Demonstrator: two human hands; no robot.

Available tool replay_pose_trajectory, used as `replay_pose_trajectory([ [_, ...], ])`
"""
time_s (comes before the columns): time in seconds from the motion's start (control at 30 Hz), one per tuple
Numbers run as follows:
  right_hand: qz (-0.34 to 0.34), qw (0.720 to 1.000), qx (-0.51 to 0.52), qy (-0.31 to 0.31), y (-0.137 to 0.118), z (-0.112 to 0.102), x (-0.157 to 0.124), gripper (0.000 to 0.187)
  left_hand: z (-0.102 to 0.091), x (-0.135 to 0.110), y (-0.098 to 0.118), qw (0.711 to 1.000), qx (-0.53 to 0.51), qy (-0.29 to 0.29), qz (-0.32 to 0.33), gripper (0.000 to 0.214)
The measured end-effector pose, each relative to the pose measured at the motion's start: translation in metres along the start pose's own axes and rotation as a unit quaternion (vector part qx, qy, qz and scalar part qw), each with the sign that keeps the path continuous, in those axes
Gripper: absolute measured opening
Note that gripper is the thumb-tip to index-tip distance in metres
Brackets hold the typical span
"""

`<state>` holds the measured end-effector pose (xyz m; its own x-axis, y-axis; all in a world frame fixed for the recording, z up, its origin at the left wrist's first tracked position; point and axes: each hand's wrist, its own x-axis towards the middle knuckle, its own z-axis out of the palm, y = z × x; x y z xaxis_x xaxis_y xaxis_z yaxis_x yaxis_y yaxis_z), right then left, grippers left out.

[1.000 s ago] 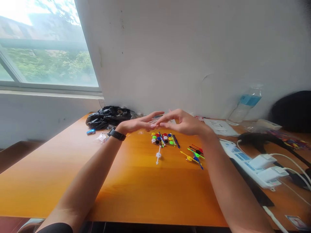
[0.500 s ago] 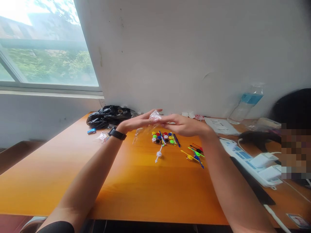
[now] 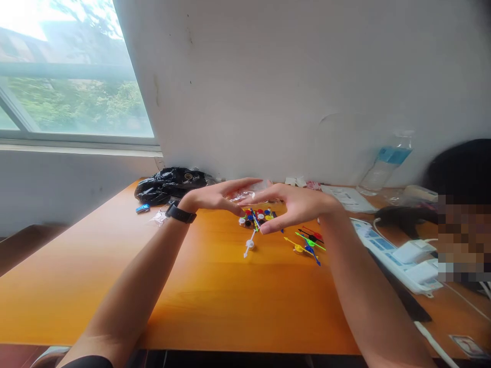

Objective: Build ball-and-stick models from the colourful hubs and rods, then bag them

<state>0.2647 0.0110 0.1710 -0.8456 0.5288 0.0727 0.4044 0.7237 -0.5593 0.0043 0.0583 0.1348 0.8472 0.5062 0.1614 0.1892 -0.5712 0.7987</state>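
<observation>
My left hand [image 3: 218,196], with a dark watch band at the wrist, reaches in from the left with fingers stretched and thumb apart. Opposite it, my right hand [image 3: 298,202] is spread, its thumb pointing down and left. A crumpled clear plastic bag [image 3: 245,195] shows between and behind the fingers; whether it is pressed by them I cannot tell. Under the hands lie several coloured round pieces [image 3: 261,216] with thin arrows among them, partly hidden. A white arrow spinner [image 3: 250,245] lies nearer me. Several coloured arrow spinners [image 3: 310,248] sit beside my right forearm.
A black plastic bag [image 3: 164,186] and a small blue packet [image 3: 142,208] lie at the back left. To the right are a white power strip [image 3: 395,255] with plugs, a clear bottle [image 3: 385,163] and papers [image 3: 347,198]. Another person [image 3: 460,174] is at the right edge.
My hands were together with the clear bag bunched up between their fingers. Now they have parted slightly, the thumbs have dropped away, and the bag appears lower and more spread out.
</observation>
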Motion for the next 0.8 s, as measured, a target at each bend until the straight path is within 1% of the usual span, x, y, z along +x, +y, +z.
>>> replay_pose_trajectory([
  [0.1,0.011,1.000,-0.010,-0.012,-0.001,0.002,0.002,0.073,0.008,0.004,0.007,1.000,0.019,-0.016,-0.003,0.097],
  [0.17,0.029,0.999,-0.013,-0.007,0.000,0.002,0.002,0.077,0.012,0.006,0.012,0.999,0.042,-0.022,0.003,0.099],
  [0.33,0.053,0.998,-0.012,-0.012,-0.001,0.002,0.000,0.078,0.009,0.007,0.013,0.996,0.062,-0.048,0.031,0.096],
  [0.47,0.053,0.998,-0.032,-0.033,-0.002,0.005,0.002,0.070,0.006,0.005,0.008,0.996,0.055,-0.066,0.018,0.094],
  [0.57,0.054,0.997,-0.022,-0.045,-0.001,0.006,0.004,0.069,0.006,0.005,0.007,0.997,0.029,-0.076,0.004,0.095],
  [0.7,0.055,0.998,0.001,-0.022,0.001,0.004,0.002,0.066,0.004,0.006,0.003,0.995,0.050,-0.083,0.002,0.093],
  [0.73,0.059,0.998,0.006,-0.014,0.003,0.003,0.001,0.062,0.001,0.006,-0.001,0.995,0.061,-0.080,0.000,0.093],
  [0.8,0.080,0.997,0.002,0.014,0.007,0.001,0.000,0.047,-0.005,0.005,-0.016,0.994,0.084,-0.074,-0.007,0.093],
])
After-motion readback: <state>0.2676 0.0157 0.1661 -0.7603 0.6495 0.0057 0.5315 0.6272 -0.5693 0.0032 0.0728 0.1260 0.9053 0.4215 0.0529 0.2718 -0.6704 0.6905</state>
